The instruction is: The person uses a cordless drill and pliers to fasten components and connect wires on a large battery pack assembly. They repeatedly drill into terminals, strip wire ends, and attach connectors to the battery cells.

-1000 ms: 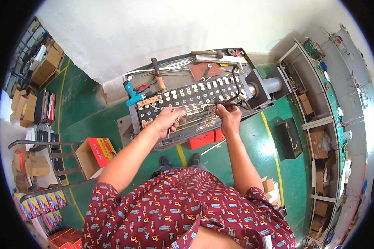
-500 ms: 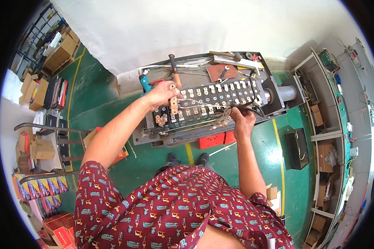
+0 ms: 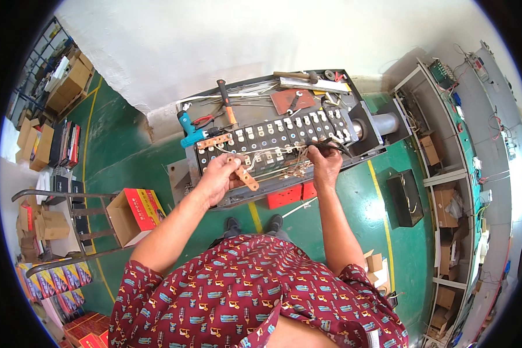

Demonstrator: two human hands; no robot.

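A long block of dark battery cells (image 3: 267, 142) with rows of metal terminals lies on the grey metal bench. My left hand (image 3: 217, 178) is closed on one end of a copper strip with holes (image 3: 243, 174), held tilted at the block's near left edge. Another copper strip (image 3: 214, 141) lies across the block's left end. My right hand (image 3: 326, 163) is closed on a bundle of thin wires (image 3: 294, 165) over the block's near right side; some pale strands run left across the cells. Something black (image 3: 337, 146) sticks out beyond its fingers.
Behind the block lie a teal power tool (image 3: 189, 127), an orange-and-black hammer (image 3: 226, 101), a wooden-handled hammer (image 3: 296, 75) and a wrench (image 3: 296, 100). A red box (image 3: 284, 197) stands under the bench. A trolley (image 3: 64, 194) is at left, shelves (image 3: 446, 174) at right.
My left hand has moved from above the block's left end toward me, with a copper strip in it. A copper strip now shows on that end. My right hand stays at the wires.
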